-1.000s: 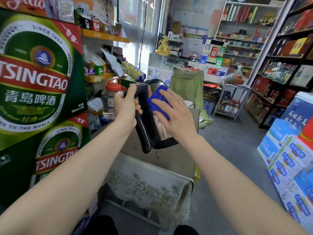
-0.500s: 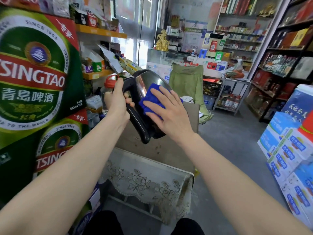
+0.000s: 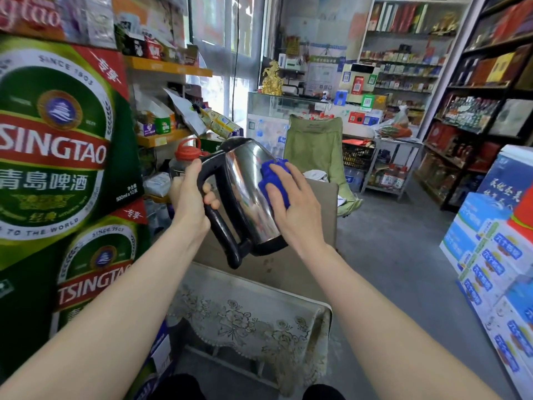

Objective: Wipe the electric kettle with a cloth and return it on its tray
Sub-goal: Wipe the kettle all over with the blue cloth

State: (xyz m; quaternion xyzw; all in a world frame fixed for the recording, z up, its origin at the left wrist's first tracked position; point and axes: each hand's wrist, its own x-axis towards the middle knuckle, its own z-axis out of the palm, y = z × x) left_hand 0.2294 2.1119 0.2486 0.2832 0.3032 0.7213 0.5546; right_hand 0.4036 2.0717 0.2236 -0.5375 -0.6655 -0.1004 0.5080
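Your left hand [image 3: 189, 197] curls round the black handle [image 3: 223, 226] of the shiny steel electric kettle [image 3: 245, 197], holding it tilted above the brown table [image 3: 288, 272]. Your right hand [image 3: 292, 206], fingers fairly straight, presses the crumpled blue cloth [image 3: 272, 183] against the kettle's side.

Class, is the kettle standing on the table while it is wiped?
No, the left hand holds the kettle by its handle, tilted above the table; the right hand presses a blue cloth on it.
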